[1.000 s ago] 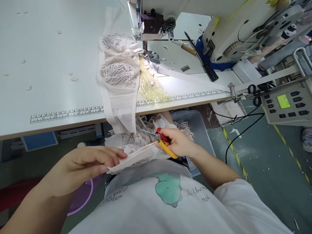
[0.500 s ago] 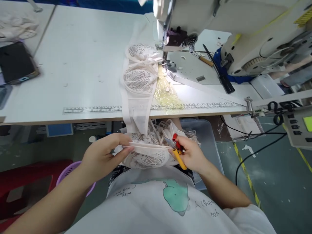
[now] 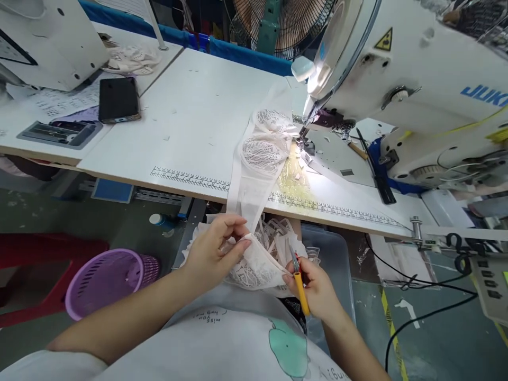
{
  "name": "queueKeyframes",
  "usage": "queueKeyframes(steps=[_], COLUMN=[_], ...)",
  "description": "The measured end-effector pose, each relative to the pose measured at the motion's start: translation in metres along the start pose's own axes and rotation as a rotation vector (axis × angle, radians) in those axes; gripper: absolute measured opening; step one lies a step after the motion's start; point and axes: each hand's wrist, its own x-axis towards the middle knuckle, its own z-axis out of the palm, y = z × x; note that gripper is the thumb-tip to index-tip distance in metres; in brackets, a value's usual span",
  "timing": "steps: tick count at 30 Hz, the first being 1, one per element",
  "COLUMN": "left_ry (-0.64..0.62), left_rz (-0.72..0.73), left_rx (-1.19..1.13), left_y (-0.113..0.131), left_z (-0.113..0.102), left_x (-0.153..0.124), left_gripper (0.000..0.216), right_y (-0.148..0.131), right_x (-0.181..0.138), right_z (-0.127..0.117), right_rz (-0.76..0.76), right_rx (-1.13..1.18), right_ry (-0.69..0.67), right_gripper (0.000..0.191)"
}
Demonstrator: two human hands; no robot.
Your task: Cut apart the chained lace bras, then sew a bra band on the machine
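Note:
A white lace bra (image 3: 257, 270) is stretched between my two hands over my lap. My left hand (image 3: 216, 251) pinches its upper edge between thumb and fingers. My right hand (image 3: 317, 286) is closed around scissors (image 3: 301, 296) with yellow and red handles, blades pointing up, and its fingertips also pinch the bra's right end. Another white lace bra piece (image 3: 260, 156) lies on the table beside the needle of the sewing machine (image 3: 357, 90), its band hanging over the front edge towards my left hand. More white lace pieces (image 3: 278, 233) lie heaped behind the held one.
A grey plastic bin (image 3: 333, 264) stands under the table edge. On the left are a purple basket (image 3: 75, 296), a red stool (image 3: 51, 248) and a small bottle (image 3: 159, 219). The table (image 3: 194, 132) carries a phone (image 3: 119, 100) and a black-handled tool (image 3: 383, 188).
My view has swung left and up, bringing the fan and purple basket into sight. The held bra now slants down to the right, and the scissors' blades point more upward.

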Motion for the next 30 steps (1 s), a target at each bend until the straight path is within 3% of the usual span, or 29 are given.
queueKeyframes(steps=[3,6,9,12,20,30], left_ry=[-0.068,-0.15,-0.217,-0.239,-0.278,-0.294], left_rz=[-0.001,0.019,0.035,0.091,0.141,0.159], left_rx=[-0.031,-0.049,-0.062,-0.105,-0.057,0.219], left_y=[0.005,0.012,0.014,0.012,0.013,0.018], left_z=[0.004,0.008,0.013,0.018,0.017,0.017], left_x=[0.003,0.008,0.013,0.015,0.016,0.014], left_gripper=[0.022,0.022,0.022,0.022,0.015,0.01], right_y=[-0.005,-0.025,-0.05,-0.069,-0.082,-0.087], right_x=[0.004,0.013,0.025,0.034,0.035,0.033], right_z=[-0.006,-0.014,-0.021,-0.023,-0.02,-0.014], right_rz=[-0.016,-0.165,-0.362,-0.449,-0.366,-0.294], right_rx=[0.041,0.122,0.238,0.201,-0.047,-0.009], right_ry=[0.066,0.181,0.126,0.046,0.063,0.079], right_gripper=[0.018,0.016,0.016,0.022,0.016,0.013])
